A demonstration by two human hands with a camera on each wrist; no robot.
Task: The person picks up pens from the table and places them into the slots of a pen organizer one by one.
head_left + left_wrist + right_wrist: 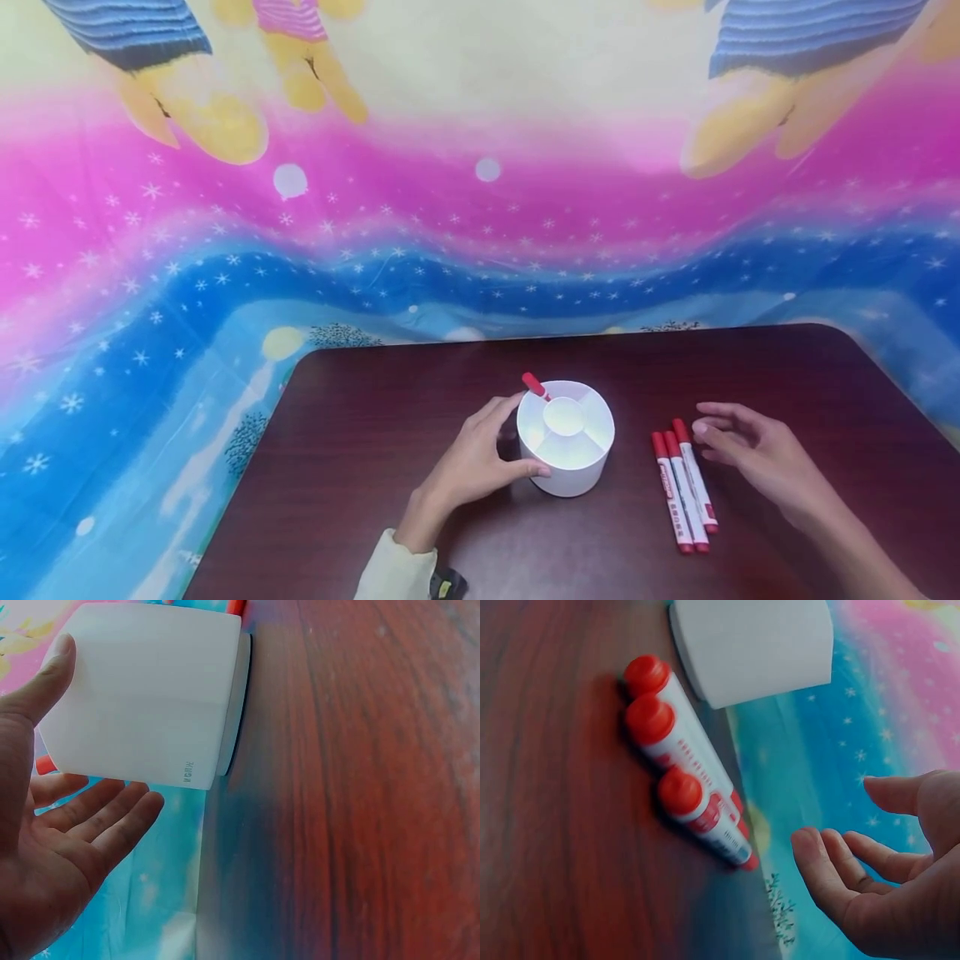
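Steadying white holder [566, 448] with left hand [471, 462], right hand [757, 457] relaxed near three markers [684, 490], dark wooden table [375, 467], colourful backdrop [225, 250].

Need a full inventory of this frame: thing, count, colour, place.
round holder: 1, white, divided into compartments, mid-table
marker in holder: 1, red cap showing, rear-left compartment
markers on table: 3, white with red caps, side by side right of the holder
table: 1, dark brown wood
backdrop cloth: 1, pink, blue and yellow with stars, behind the table
left hand: 1, cream sleeve, fingers and thumb against the holder's side
right hand: 1, open, just right of the three markers, holds nothing
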